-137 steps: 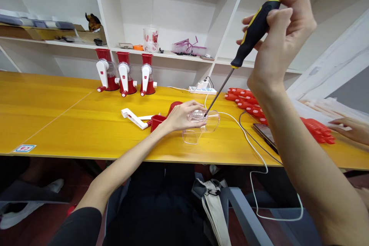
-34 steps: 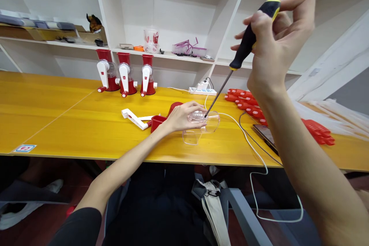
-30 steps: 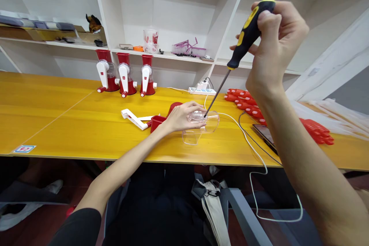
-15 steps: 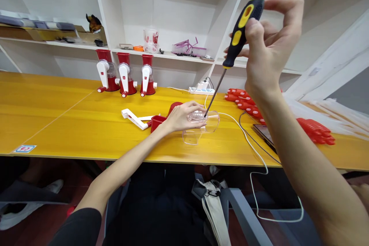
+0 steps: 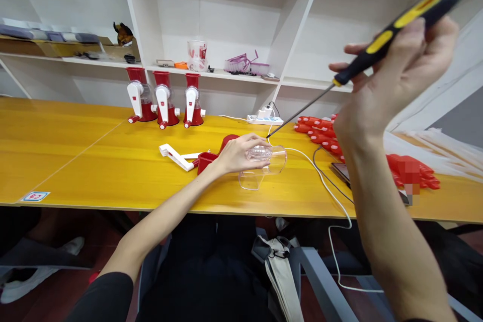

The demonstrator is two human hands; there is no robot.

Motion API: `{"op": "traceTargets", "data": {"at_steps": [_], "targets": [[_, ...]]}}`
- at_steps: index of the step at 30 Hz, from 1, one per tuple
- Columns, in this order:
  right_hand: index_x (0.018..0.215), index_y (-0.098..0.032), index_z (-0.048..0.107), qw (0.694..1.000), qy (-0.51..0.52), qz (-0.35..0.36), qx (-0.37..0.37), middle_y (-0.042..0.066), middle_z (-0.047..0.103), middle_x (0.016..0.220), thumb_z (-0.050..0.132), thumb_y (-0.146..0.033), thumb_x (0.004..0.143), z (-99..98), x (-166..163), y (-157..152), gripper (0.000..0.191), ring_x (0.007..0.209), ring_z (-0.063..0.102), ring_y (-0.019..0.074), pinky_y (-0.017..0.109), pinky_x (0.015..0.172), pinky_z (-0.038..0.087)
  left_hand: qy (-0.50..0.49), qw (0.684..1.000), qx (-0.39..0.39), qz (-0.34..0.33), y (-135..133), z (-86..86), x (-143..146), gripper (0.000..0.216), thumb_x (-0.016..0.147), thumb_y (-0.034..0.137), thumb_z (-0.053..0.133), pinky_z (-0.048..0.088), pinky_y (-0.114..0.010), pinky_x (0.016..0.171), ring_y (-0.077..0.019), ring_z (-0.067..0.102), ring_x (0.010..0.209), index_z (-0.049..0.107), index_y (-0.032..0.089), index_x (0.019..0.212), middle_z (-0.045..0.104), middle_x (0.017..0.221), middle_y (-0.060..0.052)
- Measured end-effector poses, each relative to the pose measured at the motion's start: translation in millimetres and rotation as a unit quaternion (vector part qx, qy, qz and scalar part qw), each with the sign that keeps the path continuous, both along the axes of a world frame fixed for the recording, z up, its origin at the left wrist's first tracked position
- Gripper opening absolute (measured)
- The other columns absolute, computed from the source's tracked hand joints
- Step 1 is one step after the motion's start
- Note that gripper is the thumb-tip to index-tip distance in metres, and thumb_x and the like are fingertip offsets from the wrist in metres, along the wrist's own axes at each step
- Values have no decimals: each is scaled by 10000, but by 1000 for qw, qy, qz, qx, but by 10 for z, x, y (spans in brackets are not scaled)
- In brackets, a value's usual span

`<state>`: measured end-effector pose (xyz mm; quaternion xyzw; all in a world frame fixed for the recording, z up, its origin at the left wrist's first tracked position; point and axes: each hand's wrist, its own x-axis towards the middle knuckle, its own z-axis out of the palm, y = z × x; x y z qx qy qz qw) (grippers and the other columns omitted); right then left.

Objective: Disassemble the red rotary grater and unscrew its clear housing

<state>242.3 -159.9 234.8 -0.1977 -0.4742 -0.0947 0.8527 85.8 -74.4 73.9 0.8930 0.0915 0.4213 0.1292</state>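
My left hand (image 5: 243, 153) is closed around a clear plastic housing (image 5: 278, 160) that rests on the yellow table. A black-and-yellow screwdriver (image 5: 381, 43) is gripped in my right hand (image 5: 396, 70), raised high on the right. Its shaft slants down to the left, and the tip is just above my left fingers; whether it touches anything I cannot tell. Beside my left hand lie a red plastic part (image 5: 207, 162) and a white crank handle (image 5: 176, 157). Part of the housing is hidden under my fingers.
Three red-and-white rotary graters (image 5: 162, 100) stand at the back left. A power strip (image 5: 264, 119) with cables lies by the shelf. Red plastic pieces (image 5: 320, 133) are piled on the right near a dark phone-like device (image 5: 341, 173). A white cable (image 5: 320, 176) hangs over the table edge.
My right hand has swung right with the screwdriver, which now leans much flatter. Its tip has lifted up off the clear housing. My left hand has stayed in place.
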Motion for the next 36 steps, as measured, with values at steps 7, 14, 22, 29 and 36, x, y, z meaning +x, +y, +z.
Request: {"op": "traceTargets", "data": {"at_steps": [7,14,22,29,36], "targets": [[782,-163,531,967,220,42,121,-50,404,690,557,-259,848,-508,-26,-623,119,446,341,-31,103,349,239,65,998,-4,-3,-131,134,-131,800,762,581,765,537,-467,1008,-297,587,1268,460,217,1406,538,1413,-142],[654,-214,632,959,263,31,102,-17,252,614,358,-357,991,-713,-68,-1006,458,429,233,-30,74,345,210,108,994,-6,-8,-181,179,-303,665,882,464,687,453,-465,1119,-268,520,1322,395,236,1434,526,1425,-120],[702,-254,606,961,250,15,117,-9,94,599,318,-338,997,-764,-75,-883,421,414,109,10,80,330,143,152,981,67,104,-199,293,-229,750,753,647,749,466,-532,1044,-308,524,1168,539,234,1342,579,1299,-112],[640,-162,526,975,197,42,94,-20,174,642,442,-308,950,-759,47,-1029,353,457,242,-13,129,404,252,199,979,-45,15,-136,446,-227,662,809,543,719,500,-466,1016,-255,604,1128,521,265,1375,593,1270,-84],[775,-179,472,982,138,71,111,-42,295,644,648,-411,851,-779,-38,-916,301,513,360,-7,151,487,311,221,971,31,87,-314,411,-240,816,812,594,687,450,-532,1077,-321,503,1245,395,236,1484,508,1329,-135]]}}
